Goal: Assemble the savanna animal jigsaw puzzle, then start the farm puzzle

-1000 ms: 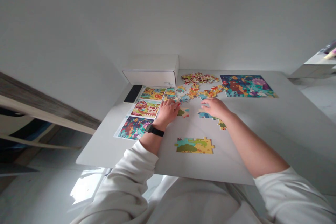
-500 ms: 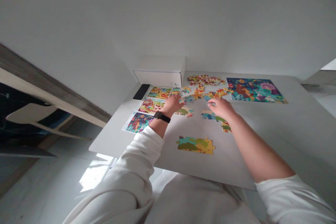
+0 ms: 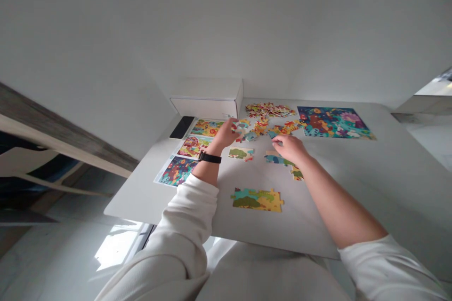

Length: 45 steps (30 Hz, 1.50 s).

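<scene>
My left hand point(image 3: 225, 136), with a black watch on its wrist, reaches into the scattered loose puzzle pieces point(image 3: 263, 125) and its fingers are curled on a piece there. My right hand point(image 3: 290, 146) rests palm down, fingers curled, over a joined strip of blue and green pieces point(image 3: 273, 158). A small joined section with a tree point(image 3: 240, 153) lies between the hands. A larger joined section, green and yellow point(image 3: 257, 199), lies nearer to me on the white table point(image 3: 353, 183).
A finished colourful puzzle point(image 3: 332, 122) lies at the back right. A heap of loose pieces point(image 3: 270, 109) sits at the back. A picture sheet point(image 3: 192, 148) lies left, with a black phone point(image 3: 181, 127) and a white box point(image 3: 206, 99) behind it.
My left hand has moved away from the small tree section, further back into the loose pieces. My right hand has stayed over the blue strip. The camera has swayed.
</scene>
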Each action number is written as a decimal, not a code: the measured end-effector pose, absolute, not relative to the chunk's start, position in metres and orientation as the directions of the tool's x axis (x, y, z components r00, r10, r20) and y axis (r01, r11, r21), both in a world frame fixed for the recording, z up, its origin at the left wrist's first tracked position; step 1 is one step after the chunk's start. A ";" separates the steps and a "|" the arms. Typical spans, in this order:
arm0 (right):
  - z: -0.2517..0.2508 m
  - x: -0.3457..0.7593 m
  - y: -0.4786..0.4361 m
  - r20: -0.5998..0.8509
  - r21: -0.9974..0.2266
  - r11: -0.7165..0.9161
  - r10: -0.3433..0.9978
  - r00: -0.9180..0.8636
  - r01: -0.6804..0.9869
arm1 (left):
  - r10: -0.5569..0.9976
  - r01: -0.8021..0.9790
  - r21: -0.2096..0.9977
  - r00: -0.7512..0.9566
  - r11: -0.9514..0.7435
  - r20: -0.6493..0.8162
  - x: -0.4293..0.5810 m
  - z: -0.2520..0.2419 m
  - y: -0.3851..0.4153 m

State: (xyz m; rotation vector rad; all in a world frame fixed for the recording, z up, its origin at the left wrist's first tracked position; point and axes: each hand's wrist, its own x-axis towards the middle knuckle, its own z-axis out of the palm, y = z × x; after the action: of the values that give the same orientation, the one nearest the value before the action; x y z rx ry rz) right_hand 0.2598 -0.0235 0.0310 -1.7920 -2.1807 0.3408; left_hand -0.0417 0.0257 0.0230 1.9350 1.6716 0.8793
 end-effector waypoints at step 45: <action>0.042 0.244 -0.042 0.413 -0.370 0.720 0.694 -0.590 0.587 | 0.917 0.434 0.882 0.399 -0.184 -0.005 0.003 0.053 -0.004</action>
State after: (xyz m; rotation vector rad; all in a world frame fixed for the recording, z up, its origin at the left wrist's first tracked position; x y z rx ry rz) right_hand 0.2436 -0.0421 0.0418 -0.9724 -2.3850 0.2628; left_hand 0.0033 -0.0038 0.0531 1.7868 1.1754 0.6990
